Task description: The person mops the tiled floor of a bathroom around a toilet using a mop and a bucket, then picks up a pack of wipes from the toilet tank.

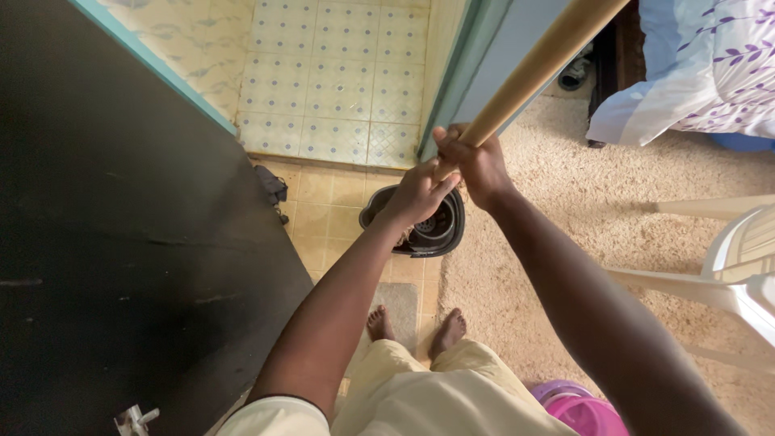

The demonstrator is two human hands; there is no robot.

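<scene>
Both my hands grip a long wooden handle (539,66) that slants up to the top right. My left hand (417,194) wraps the lower end of the handle. Just above it, my right hand (476,160) holds the same handle. Directly under the hands a dark round bucket (449,231) stands on the tan floor tiles; the handle's lower end goes down into it, hidden by my hands. My bare feet (416,327) show below the bucket.
A dark open door (121,242) fills the left. Pale patterned tiles (339,73) lie beyond the doorway. Beige carpet (581,186), a white plastic chair (739,266), a bed with flowered cover (702,64) and a pink tub (577,412) are at the right.
</scene>
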